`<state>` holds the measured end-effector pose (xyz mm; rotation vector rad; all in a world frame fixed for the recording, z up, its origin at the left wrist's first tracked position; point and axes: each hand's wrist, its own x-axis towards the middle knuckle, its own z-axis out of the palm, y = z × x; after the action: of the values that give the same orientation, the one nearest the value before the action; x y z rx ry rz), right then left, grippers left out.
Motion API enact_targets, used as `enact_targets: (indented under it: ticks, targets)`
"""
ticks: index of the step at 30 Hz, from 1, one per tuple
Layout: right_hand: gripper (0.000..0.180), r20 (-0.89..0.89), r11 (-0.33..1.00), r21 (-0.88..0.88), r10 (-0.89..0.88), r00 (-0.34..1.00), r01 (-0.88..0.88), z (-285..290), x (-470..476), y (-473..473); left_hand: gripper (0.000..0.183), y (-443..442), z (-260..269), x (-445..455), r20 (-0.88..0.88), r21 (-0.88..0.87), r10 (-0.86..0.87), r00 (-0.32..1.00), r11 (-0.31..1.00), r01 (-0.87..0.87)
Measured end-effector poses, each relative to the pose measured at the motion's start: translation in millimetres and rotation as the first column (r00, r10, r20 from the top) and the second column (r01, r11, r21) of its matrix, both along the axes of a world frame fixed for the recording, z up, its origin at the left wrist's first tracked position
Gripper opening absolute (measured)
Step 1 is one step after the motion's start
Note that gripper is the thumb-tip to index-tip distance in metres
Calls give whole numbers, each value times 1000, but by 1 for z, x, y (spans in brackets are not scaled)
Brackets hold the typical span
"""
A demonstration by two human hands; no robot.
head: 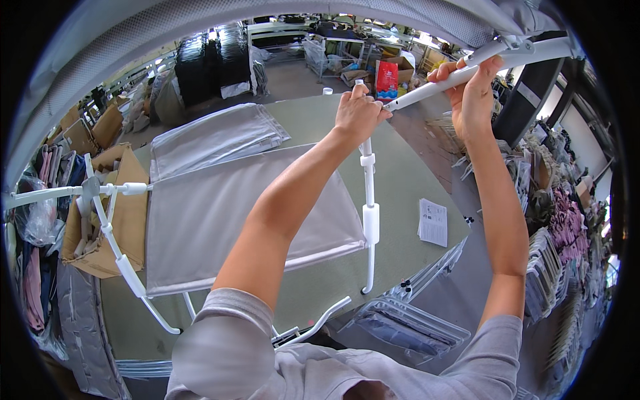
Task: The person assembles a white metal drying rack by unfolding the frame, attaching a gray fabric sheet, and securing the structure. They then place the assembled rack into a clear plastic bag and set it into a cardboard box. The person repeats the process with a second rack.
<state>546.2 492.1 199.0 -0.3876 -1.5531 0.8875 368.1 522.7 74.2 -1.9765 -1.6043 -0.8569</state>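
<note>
My right hand grips a slanting white metal tube at the upper right. At the tube's lower end, which has small holes, my left hand is closed around the top of an upright white frame leg. Its fingers hide the place where the two parts meet. White plastic sleeves sit on this leg, and its curved foot rests on a green table. Between the frame's two sides stretches a grey fabric panel. On the left side, the tubes cross at a grey hub.
Overhead arches a grey mesh-edged cover. Folded grey fabric and printed sheets lie on the table. At left stands an open cardboard box with white parts. Folded tubular frames lean below the table's right edge.
</note>
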Motion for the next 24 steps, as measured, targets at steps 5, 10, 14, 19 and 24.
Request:
enact_targets:
  ticks: [5, 10, 14, 19, 24]
  targets:
    - [76, -6, 999, -46, 25, 1000, -25, -1, -5, 18, 28, 2, 3, 4, 9, -39, 12, 1000, 999, -12]
    - [64, -71, 984, -113, 128, 989, -135, 16, -1, 30, 33, 10, -4, -2, -61, 69, 114, 992, 992, -110]
    - [63, -19, 977, -67, 201, 979, -202, 12, 21, 27, 32, 11, -6, -1, -79, -126, 134, 988, 982, -143]
    - [48, 50, 923, 27, 383, 923, -384, -16, 53, 20, 33, -124, -31, -120, 167, 597, -112, 979, 802, -10]
    - [47, 27, 958, 104, 266, 964, -268, -28, 42, 14, 49, -339, -38, -355, 843, 467, 371, 390, -145, -872]
